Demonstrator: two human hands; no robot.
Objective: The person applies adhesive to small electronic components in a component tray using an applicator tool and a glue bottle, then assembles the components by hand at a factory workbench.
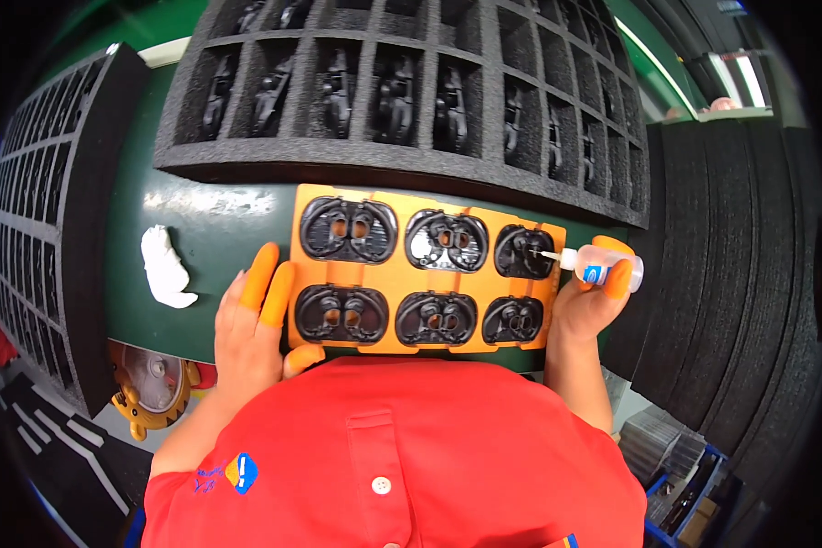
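Note:
In the head view an orange tray (342, 272) lies in front of me, holding several black oval plastic parts in two rows. Each part has a pair of openings in its middle. My right hand (589, 301) grips a small clear squeeze bottle (599, 266) with a white cap and a thin nozzle. The nozzle tip reaches over the upper right black part (523, 251); whether it touches cannot be told. Against the tray's left edge rests my left hand (251, 333), fingers stretched out and thumb near the lower corner. Orange finger cots cover some fingertips on both hands.
Beyond the tray stands a large grey foam box (411, 164) with black parts in its compartments. Another divided foam box (91, 201) stands at the left. A crumpled white cloth (165, 267) lies on the green table (219, 210). Dark foam sheets (721, 265) are stacked at the right.

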